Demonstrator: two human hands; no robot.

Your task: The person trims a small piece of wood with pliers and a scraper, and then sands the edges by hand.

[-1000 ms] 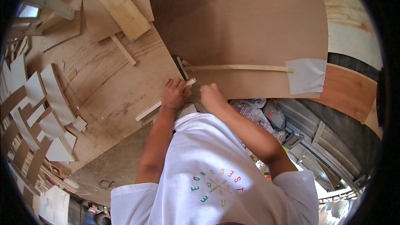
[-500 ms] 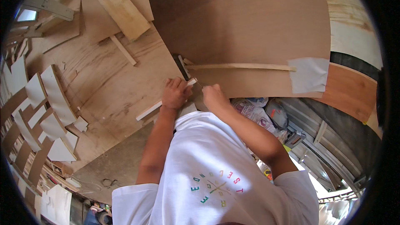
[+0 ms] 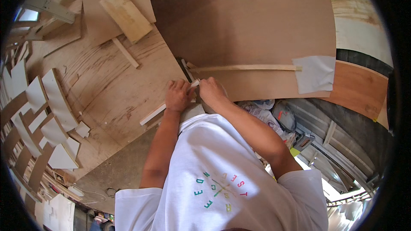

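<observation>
A person in a white shirt stands over a big wooden board [image 3: 107, 85] and works with both hands close together at its edge.

The left hand [image 3: 179, 96] is curled over a thin white strip [image 3: 154, 114]. The fingers press down on top of it, so the hand is closed on the strip. The strip pokes out from under the hand, down and to the left, and a short white end shows on the other side, between the two hands. It is long, flat and narrow, like a ruler, and it looks smooth.

The right hand [image 3: 212, 92] sits just beside the left one, touching the short end of the strip. Its fingers are bent, but I cannot tell if it is really holding anything.

Just above the right hand a long pale wood stick [image 3: 244, 67] starts and runs far away to the right. It is thin and straight and lies on a wide, smooth brown sheet [image 3: 265, 30]. At the far end of the stick there is a flat white patch [image 3: 316, 73] that looks like paper.

Up and to the left of the hands lies a thick light wood block [image 3: 125, 14] with a rough grain. Far to the left of the left hand are many curved white pieces [image 3: 55, 102], lying in rows on the wavy-grained board.
</observation>
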